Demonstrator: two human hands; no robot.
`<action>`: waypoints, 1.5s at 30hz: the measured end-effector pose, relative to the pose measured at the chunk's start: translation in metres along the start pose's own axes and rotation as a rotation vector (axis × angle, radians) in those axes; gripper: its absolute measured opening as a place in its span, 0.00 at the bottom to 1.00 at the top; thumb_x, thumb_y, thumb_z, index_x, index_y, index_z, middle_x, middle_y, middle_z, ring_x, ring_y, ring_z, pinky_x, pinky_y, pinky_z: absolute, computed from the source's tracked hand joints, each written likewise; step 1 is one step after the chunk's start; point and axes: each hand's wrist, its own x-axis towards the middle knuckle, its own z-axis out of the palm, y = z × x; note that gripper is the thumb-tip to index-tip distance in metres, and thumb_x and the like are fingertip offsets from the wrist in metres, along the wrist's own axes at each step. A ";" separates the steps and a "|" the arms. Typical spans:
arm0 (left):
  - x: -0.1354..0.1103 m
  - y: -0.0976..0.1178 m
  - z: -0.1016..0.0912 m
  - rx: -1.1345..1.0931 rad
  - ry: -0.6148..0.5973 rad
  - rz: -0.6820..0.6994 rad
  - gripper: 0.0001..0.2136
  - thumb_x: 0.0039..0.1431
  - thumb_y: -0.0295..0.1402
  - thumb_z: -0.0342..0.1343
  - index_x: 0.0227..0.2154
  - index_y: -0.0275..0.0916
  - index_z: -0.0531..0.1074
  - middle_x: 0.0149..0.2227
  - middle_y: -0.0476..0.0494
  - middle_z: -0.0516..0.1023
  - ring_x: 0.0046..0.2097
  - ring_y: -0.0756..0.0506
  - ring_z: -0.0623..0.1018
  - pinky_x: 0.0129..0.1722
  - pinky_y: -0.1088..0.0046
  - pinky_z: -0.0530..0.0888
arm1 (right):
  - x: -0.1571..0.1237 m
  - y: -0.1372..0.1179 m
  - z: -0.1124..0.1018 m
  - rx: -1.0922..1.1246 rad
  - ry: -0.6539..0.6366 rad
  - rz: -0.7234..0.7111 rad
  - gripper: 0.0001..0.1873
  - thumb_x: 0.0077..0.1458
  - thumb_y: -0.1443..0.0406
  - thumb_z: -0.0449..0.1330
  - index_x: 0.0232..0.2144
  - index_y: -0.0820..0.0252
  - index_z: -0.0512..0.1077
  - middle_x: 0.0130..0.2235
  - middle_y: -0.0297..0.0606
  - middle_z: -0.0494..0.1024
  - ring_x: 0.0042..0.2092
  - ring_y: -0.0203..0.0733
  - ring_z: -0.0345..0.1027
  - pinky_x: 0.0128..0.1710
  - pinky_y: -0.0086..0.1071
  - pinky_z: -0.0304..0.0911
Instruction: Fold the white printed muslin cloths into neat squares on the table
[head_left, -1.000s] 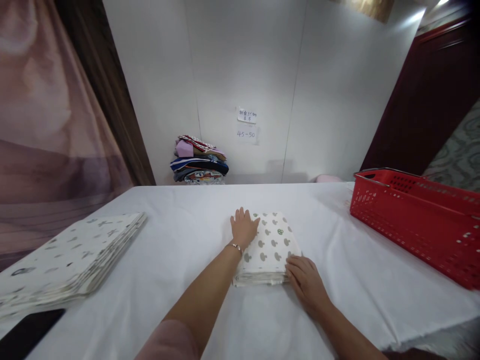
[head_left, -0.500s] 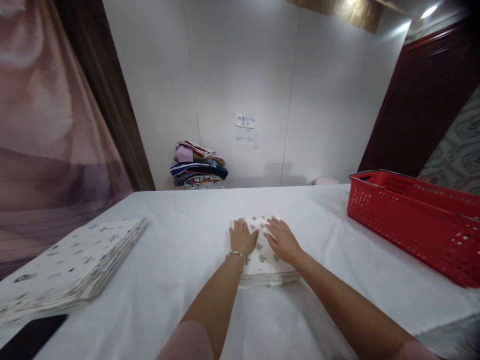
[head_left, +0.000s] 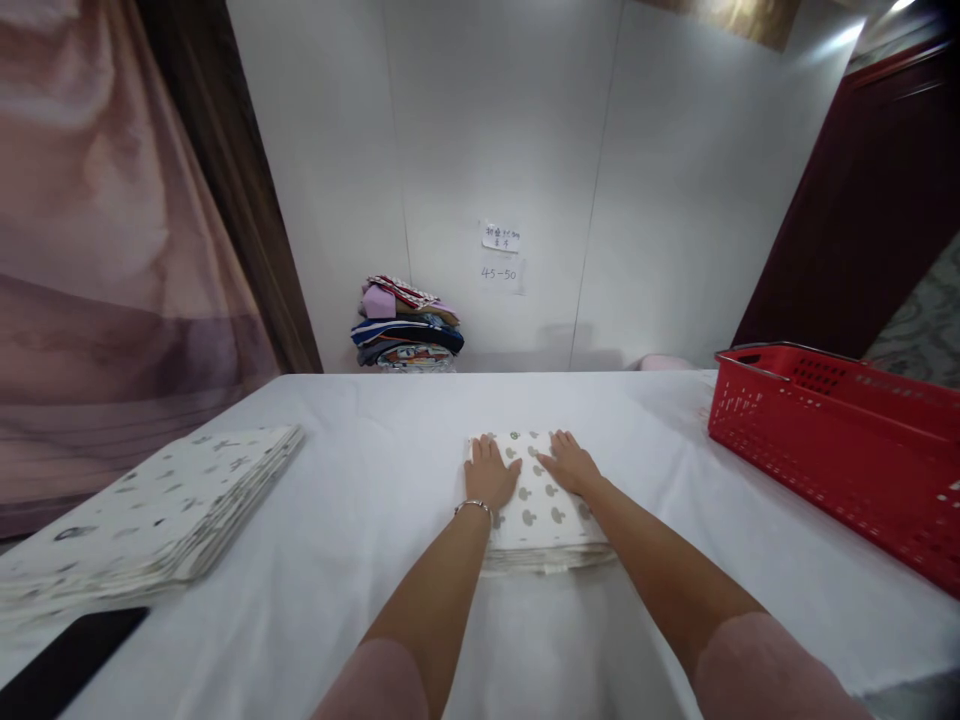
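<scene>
A folded stack of white cloth (head_left: 541, 510) with a grey mushroom-like print lies on the white-covered table in front of me. My left hand (head_left: 491, 476) rests flat on its left side, fingers spread and pointing away from me; a bracelet circles that wrist. On the cloth's right side lies my right hand (head_left: 571, 466), palm down, fingers stretched out. The layered edges of the stack face me. Neither hand grips anything.
To the left is a larger stack of printed white cloths (head_left: 157, 505), with a black phone-like slab (head_left: 71, 660) nearer me. A red plastic basket (head_left: 832, 440) stands at the right. Folded garments (head_left: 409, 325) are piled beyond the white table's (head_left: 360, 450) far edge.
My right hand has shifted slightly outward to the cloth's right edge, baring more of the print. The left hand stays on the cloth. The whole view has turned a little to the left.
</scene>
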 end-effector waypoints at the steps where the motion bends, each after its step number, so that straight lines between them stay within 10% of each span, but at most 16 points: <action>1: 0.000 0.000 0.000 0.000 -0.002 -0.001 0.36 0.57 0.51 0.34 0.61 0.29 0.49 0.66 0.38 0.42 0.66 0.38 0.40 0.59 0.57 0.54 | 0.001 -0.002 -0.003 0.002 -0.015 0.005 0.37 0.59 0.48 0.38 0.63 0.64 0.45 0.66 0.42 0.39 0.66 0.46 0.28 0.58 0.44 0.44; 10: 0.000 0.000 0.002 0.007 -0.018 -0.007 0.35 0.57 0.50 0.33 0.62 0.30 0.48 0.66 0.38 0.40 0.66 0.38 0.39 0.58 0.57 0.54 | -0.045 -0.003 -0.007 -0.018 0.037 -0.042 0.36 0.59 0.47 0.40 0.62 0.61 0.48 0.66 0.43 0.41 0.66 0.46 0.28 0.61 0.48 0.31; 27: -0.032 0.000 -0.034 -0.101 -0.132 0.066 0.34 0.56 0.52 0.39 0.60 0.36 0.51 0.66 0.40 0.41 0.66 0.40 0.40 0.62 0.53 0.42 | -0.066 0.002 0.004 0.030 0.037 -0.057 0.37 0.59 0.49 0.41 0.62 0.68 0.49 0.66 0.43 0.40 0.66 0.45 0.28 0.60 0.39 0.44; 34: -0.080 -0.013 -0.013 -0.147 -0.091 0.076 0.33 0.58 0.51 0.36 0.62 0.38 0.47 0.66 0.45 0.39 0.66 0.41 0.39 0.61 0.52 0.48 | -0.066 0.000 0.004 0.002 -0.002 -0.021 0.37 0.59 0.49 0.39 0.62 0.69 0.47 0.66 0.41 0.38 0.66 0.43 0.27 0.60 0.37 0.43; 45: -0.078 -0.013 -0.009 -0.139 -0.089 0.055 0.32 0.57 0.50 0.39 0.61 0.40 0.49 0.66 0.46 0.39 0.66 0.43 0.39 0.60 0.55 0.51 | -0.098 -0.020 -0.004 -0.088 0.034 -0.183 0.30 0.60 0.51 0.40 0.59 0.60 0.56 0.65 0.42 0.47 0.65 0.46 0.33 0.60 0.49 0.33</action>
